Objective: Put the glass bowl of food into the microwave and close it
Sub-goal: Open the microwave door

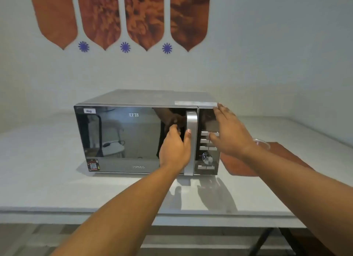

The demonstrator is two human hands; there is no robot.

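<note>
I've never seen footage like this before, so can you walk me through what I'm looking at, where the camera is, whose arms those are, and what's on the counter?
There is one picture, taken by a wide-angle camera worn on a person's head, looking forward and down. That is why two bare arms reach in from the bottom: they belong to the wearer. No robot is involved.

On the pale counter stands a microwave with its door shut. The left hand is curled around the silver vertical door handle, apparently to pull it open. The right hand is open and flat in front of the control panel, at its upper right corner, perhaps steadying the oven; whether it touches is unclear.

Behind the right forearm lies a reddish-brown mat, with the rim of a glass bowl just showing. Its contents are hidden.
</note>
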